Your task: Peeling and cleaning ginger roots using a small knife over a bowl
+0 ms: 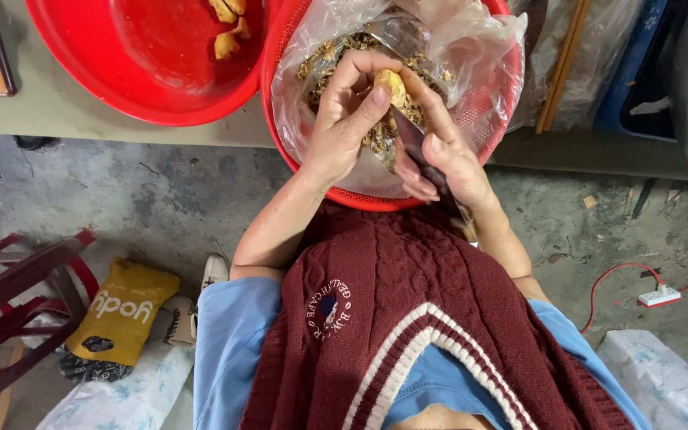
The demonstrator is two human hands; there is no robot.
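Observation:
My left hand pinches a small yellow piece of root over a red mesh basket. My right hand grips a dark knife whose blade lies against the piece, thumb pressed beside it. The basket is lined with a clear plastic bag holding brown peelings. Both hands meet above the basket's near rim.
A red plastic bowl at the upper left holds a few peeled yellow pieces. A dark red stool and a yellow bag lie on the concrete floor at the left. A white power strip with red cord sits at the right.

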